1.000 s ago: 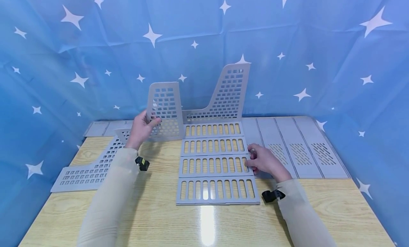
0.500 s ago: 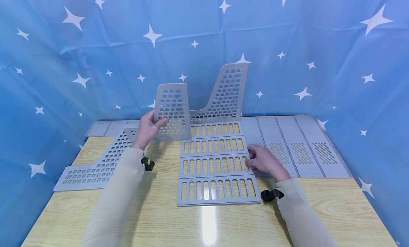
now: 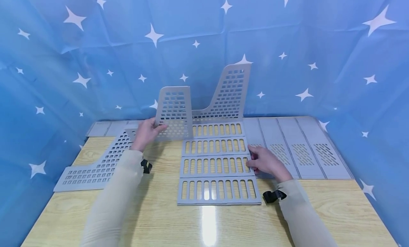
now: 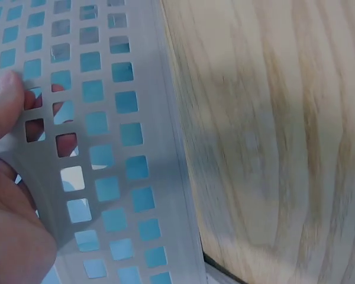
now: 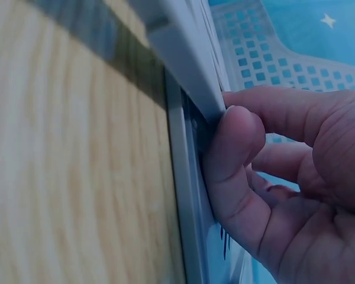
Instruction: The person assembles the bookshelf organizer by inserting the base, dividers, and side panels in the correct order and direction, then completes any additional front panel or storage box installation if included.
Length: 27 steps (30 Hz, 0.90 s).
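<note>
In the head view, my left hand (image 3: 147,134) pinches the left edge of a grey brick-hole panel (image 3: 189,114), standing upright with the thumb on its near face. Some fingers show through its holes in the left wrist view. That panel meets the lower left end of a taller L-shaped grey panel (image 3: 245,92), which rises behind a flat slotted grey panel (image 3: 217,176) with several rows of long openings. My right hand (image 3: 266,162) pinches the slotted panel's right edge. Up close in the right wrist view, thumb and index finger (image 5: 278,112) meet at a grey panel edge.
Right of the slotted panel lie grey folding panels (image 3: 303,133) with diagonal slots. On the left, another L-shaped grey panel (image 3: 68,186) lies flat, partly behind my left sleeve. Plain grey panels (image 3: 116,126) lie at the back left. A blue star-print cloth (image 3: 127,59) hangs behind the wooden table (image 3: 166,222).
My left hand and the upright panel have moved to the right, and the panel's top now sits slightly lower. The right hand keeps its place at the slotted panel's edge.
</note>
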Each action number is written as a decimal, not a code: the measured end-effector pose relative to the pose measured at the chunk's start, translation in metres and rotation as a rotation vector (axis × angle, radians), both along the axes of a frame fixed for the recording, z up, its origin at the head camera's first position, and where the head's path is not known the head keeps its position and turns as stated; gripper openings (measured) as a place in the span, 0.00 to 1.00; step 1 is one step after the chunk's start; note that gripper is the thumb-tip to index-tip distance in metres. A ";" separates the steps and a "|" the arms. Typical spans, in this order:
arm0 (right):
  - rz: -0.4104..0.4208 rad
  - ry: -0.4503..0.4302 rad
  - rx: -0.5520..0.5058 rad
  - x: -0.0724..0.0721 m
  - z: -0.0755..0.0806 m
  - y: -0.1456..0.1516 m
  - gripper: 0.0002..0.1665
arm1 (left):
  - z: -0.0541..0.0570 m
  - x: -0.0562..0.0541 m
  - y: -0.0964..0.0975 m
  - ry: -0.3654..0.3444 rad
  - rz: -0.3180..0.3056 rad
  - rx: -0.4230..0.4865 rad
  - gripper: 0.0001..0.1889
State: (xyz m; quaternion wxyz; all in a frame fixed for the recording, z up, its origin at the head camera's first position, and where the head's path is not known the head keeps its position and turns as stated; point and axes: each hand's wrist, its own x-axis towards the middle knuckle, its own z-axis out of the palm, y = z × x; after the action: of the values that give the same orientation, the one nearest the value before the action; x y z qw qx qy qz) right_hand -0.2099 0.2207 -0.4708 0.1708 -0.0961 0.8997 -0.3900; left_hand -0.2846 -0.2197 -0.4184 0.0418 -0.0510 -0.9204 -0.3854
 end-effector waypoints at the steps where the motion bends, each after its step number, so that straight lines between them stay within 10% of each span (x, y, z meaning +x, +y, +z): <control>1: -0.005 -0.004 -0.005 0.000 0.000 0.001 0.47 | 0.000 0.000 0.002 0.001 0.000 0.007 0.16; 16: -0.041 -0.033 -0.045 0.003 0.001 -0.011 0.47 | -0.016 -0.005 0.064 0.081 -0.089 0.045 0.18; 23: -0.044 -0.035 -0.068 0.001 0.000 -0.009 0.47 | -0.014 0.001 0.031 0.087 -0.016 -0.182 0.19; 27: -0.045 -0.017 -0.053 0.001 0.000 -0.007 0.48 | -0.016 0.001 0.011 0.039 0.028 -0.145 0.19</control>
State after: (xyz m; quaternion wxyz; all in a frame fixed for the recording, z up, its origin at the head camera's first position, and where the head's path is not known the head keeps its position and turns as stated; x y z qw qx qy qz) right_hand -0.2090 0.2132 -0.4706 0.1668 -0.0769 0.8897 -0.4180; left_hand -0.2833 -0.2084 -0.4344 0.0613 -0.0484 -0.9456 -0.3159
